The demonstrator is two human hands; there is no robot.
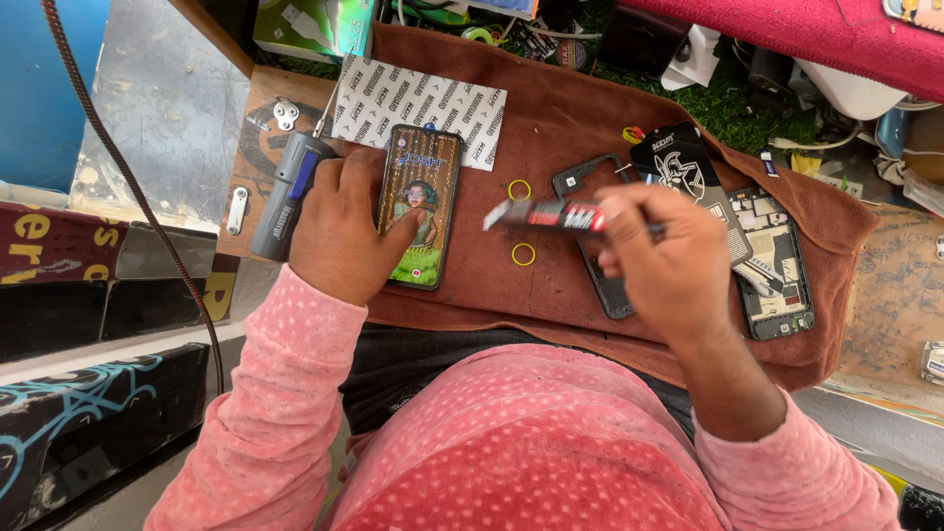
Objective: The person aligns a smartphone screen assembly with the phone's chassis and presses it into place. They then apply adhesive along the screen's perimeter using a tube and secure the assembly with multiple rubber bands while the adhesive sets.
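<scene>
A smartphone (421,187) with a lit, colourful screen lies on a brown cloth (560,118). My left hand (344,228) rests on the phone's left edge, with the thumb touching the lower part of the screen. My right hand (664,258) holds a small red, black and white tube (556,214), its white tip pointing left toward the phone. Under my right hand lies a black phone frame (595,251). Two yellow rings (521,222) sit on the cloth between phone and frame.
A grey-blue electric screwdriver (288,192) lies left of the phone. A printed white packet (418,106) sits behind it. An opened phone body (777,264) and a black card (683,165) lie at right. Clutter and cables fill the back edge.
</scene>
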